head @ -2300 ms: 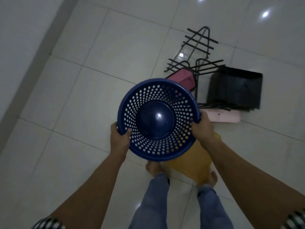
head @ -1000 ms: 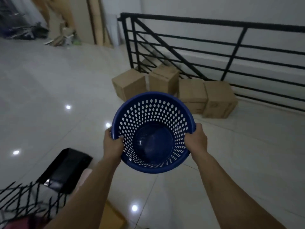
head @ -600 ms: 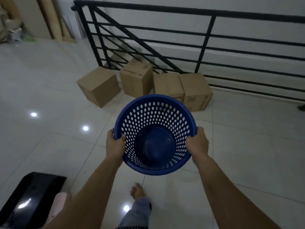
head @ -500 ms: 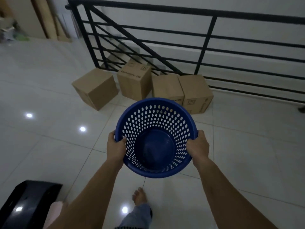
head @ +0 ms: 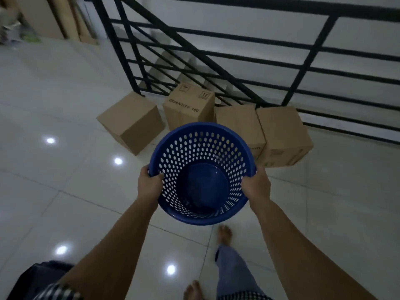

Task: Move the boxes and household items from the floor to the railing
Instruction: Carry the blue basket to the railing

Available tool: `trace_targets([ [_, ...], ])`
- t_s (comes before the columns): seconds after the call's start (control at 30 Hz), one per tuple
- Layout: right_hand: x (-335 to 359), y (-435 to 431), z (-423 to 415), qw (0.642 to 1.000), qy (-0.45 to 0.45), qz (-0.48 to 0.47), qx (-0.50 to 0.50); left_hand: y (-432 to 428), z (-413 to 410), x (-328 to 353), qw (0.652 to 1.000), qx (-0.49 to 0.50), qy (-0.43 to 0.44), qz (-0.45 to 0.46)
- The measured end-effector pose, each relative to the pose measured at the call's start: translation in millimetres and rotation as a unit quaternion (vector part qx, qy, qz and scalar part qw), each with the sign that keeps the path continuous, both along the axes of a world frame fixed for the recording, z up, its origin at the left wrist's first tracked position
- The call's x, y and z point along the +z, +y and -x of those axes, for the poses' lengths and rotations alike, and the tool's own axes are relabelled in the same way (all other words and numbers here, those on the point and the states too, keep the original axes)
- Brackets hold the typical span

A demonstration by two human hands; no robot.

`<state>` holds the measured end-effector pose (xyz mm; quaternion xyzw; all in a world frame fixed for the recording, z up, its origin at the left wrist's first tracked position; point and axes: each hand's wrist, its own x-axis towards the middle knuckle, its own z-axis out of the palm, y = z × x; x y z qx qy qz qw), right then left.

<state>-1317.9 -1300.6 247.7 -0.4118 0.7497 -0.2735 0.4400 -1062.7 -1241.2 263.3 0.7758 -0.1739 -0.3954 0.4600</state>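
White tiled floor (head: 65, 94), four cardboard boxes (head: 283, 135) lined along the black railing (head: 303, 68) foot. Left hand (head: 149, 185) and right hand (head: 257, 185) clench opposite rims of the empty blue perforated basket (head: 203, 169), carried level above floor, likely bound beside the boxes.

Blue basket (head: 203, 169) hides part of two cardboard boxes (head: 240, 124).
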Motion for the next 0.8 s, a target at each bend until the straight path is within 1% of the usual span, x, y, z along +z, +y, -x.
trace_targets([
  [0.17,-8.5,-90.4,-42.5,0.998,-0.016,-0.017,0.055,-60.8,-35.0,-12.5,0.998,0.055,0.021,-0.035],
  [0.33,-23.1,-169.0,-96.4,0.99,0.002,-0.044,0.131,-106.7,-81.2,-25.0,0.993,0.087,0.036,-0.076],
  [0.5,-44.0,-233.3,-158.7,0.984,0.009,-0.075,0.162,-149.3,-133.7,-50.4,0.985,0.113,0.066,-0.113],
  [0.67,-92.8,-291.8,-220.6,0.978,0.026,-0.123,0.166,-200.8,-192.9,-104.0,0.977,0.112,0.102,-0.15],
  [0.8,-158.1,-335.7,-266.7,0.965,0.045,-0.188,0.177,-239.0,-231.0,-162.6,0.966,0.094,0.138,-0.197],
])
